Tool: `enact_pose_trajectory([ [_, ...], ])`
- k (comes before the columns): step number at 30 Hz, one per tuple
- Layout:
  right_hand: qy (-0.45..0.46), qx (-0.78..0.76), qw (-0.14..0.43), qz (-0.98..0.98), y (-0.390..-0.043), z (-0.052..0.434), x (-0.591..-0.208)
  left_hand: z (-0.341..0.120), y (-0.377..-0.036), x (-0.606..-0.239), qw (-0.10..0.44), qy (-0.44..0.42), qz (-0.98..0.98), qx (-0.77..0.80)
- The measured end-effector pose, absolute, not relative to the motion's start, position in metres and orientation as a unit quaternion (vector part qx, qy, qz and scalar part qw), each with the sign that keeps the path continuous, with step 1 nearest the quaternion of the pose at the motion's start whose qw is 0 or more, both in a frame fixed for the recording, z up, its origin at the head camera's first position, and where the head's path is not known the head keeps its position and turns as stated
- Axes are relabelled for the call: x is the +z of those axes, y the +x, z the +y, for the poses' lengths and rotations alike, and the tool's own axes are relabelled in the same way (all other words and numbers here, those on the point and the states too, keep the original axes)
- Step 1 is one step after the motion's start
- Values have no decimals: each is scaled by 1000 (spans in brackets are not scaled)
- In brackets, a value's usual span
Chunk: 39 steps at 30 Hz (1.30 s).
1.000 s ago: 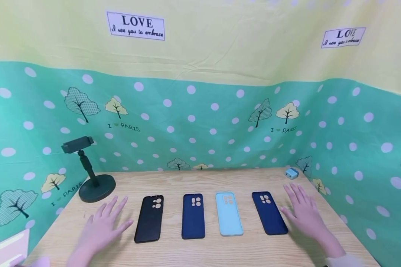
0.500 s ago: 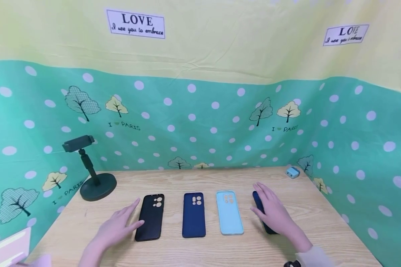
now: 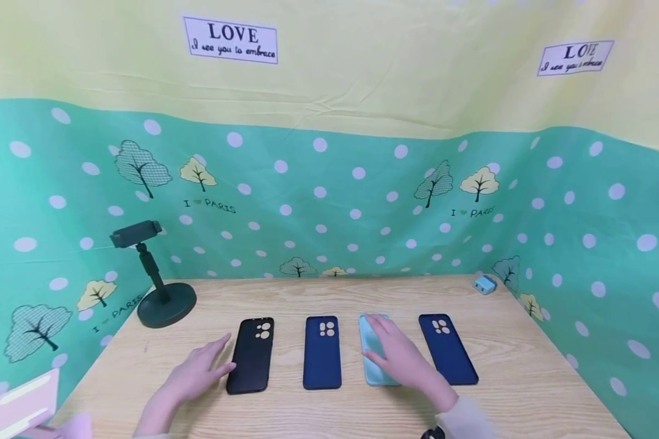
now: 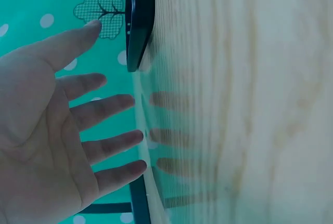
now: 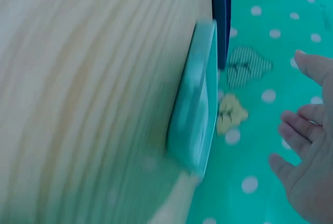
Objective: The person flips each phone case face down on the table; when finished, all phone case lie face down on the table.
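Several phone cases lie in a row on the wooden table (image 3: 285, 414). At the left end is a black phone case (image 3: 250, 360), then a dark blue phone case (image 3: 321, 360), a light blue phone case (image 3: 370, 366) and another dark blue phone case (image 3: 449, 353). My left hand (image 3: 194, 372) is beside the black case, its thumb tip at the left edge; the left wrist view shows its fingers spread and palm bare. Above the light blue case is my right hand (image 3: 401, 360), fingers extended, covering part of it; in the right wrist view nothing is in it.
A black phone stand (image 3: 165, 303) stands at the table's back left. A small blue charger plug (image 3: 484, 284) sits at the back right corner. A pink object (image 3: 24, 402) shows at the lower left. Patterned green and yellow cloth (image 3: 329, 244) surrounds the table.
My right hand has moved left, from beside the right-hand dark blue case, over it, to above the light blue one. My left hand has moved right to the black case. The cases have stayed in place.
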State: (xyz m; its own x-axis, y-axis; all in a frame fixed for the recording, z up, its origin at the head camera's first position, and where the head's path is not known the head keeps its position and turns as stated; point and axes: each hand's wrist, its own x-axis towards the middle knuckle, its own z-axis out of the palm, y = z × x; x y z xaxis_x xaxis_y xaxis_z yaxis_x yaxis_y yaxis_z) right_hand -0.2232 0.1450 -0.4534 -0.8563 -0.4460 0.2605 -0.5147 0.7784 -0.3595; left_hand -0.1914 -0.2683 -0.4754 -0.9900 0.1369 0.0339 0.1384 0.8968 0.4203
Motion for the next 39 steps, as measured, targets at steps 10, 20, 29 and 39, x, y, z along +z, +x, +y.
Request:
enact_pose_trajectory([
  [10,305,266,-8,-914,-229,87,-454,-268,-194,-475,-4,-82,-970,-229],
  [20,313,290,-66,-902,-238,37,-462,-264,-198,-474,-9,-82,-970,-230],
  [29,324,317,-82,-888,-239,5,-470,-263,-198,-473,-17,-77,-970,-232],
  [39,314,336,-127,-879,-241,-20,-477,-269,-197,-477,-22,-82,-969,-233],
])
